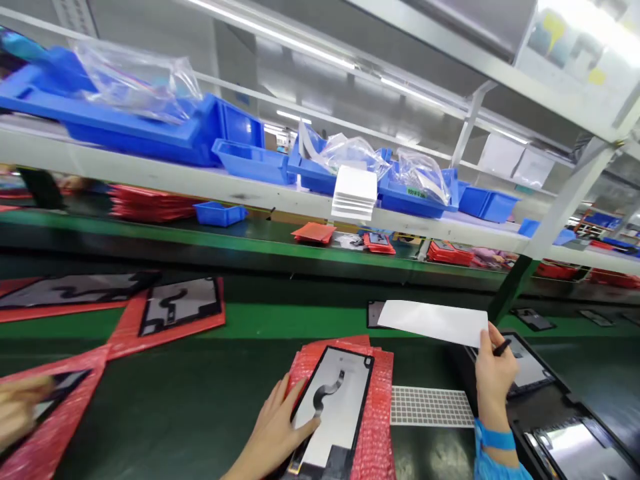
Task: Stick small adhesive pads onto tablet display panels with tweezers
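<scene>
On the dark green conveyor belt [200, 400], the person's left hand [280, 427] lies flat with fingers spread on a black-framed grey tablet panel [333, 407], which rests on a stack of red bubble-wrap sleeves [375, 427]. At two o'clock from the panel, the right hand [493, 377] pinches a white rectangular paper sheet [435, 322] by its corner, lifted above the belt, with a thin black pen-like tool [501, 347] tucked between its fingers. At nine o'clock, another person's hand [20, 407] rests on a similar red sleeve.

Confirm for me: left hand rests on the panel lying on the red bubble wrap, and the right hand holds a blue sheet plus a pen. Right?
Not quite. The sheet in the right hand is white, not blue, as the head view shows. The rest holds: that hand also grips a pen, and the left hand rests on the panel lying on the red bubble wrap.
</scene>
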A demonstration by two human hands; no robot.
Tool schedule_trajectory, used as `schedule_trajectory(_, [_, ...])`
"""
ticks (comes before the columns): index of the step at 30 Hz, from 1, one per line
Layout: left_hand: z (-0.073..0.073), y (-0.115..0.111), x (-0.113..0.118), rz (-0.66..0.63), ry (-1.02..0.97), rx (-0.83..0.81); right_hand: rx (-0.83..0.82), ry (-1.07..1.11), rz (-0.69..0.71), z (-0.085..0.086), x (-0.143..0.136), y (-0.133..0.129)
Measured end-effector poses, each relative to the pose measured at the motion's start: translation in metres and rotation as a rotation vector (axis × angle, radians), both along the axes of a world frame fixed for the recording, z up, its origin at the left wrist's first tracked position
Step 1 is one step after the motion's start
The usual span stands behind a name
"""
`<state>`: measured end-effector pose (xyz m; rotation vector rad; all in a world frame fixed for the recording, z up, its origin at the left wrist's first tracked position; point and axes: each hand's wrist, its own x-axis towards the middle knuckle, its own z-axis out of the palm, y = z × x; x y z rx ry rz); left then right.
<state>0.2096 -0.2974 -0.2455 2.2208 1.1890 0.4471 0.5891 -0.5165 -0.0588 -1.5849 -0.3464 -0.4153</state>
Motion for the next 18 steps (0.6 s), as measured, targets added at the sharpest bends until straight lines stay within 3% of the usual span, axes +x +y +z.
schedule_trajectory(3, [0.025, 0.001, 0.007, -0.029, -0.102, -0.015, 0.116, 0.088, 0.050, 0.007, -0.008, -0.033])
schedule_trajectory(5, [0.051, -0.002, 0.016, -0.171, -0.315, -0.223, 0.180, 0.133, 0.127, 0.011, -0.017, -0.039])
schedule_trajectory(8, [0.090, -0.015, 0.034, -0.489, -0.597, -0.659, 0.217, 0.178, 0.296, 0.020, -0.040, -0.024])
schedule_trajectory(10, [0.109, -0.028, 0.047, -0.613, -0.687, -0.817, 0.206, 0.228, 0.476, 0.025, -0.064, -0.001])
schedule_trajectory(14, [0.131, -0.053, 0.064, -0.664, -0.886, -0.948, -0.024, 0.348, 0.952, 0.031, -0.133, 0.052])
schedule_trajectory(18, [0.153, -0.054, 0.044, -0.478, -1.155, -0.899, -0.136, 0.125, 1.140, 0.033, -0.193, 0.089])
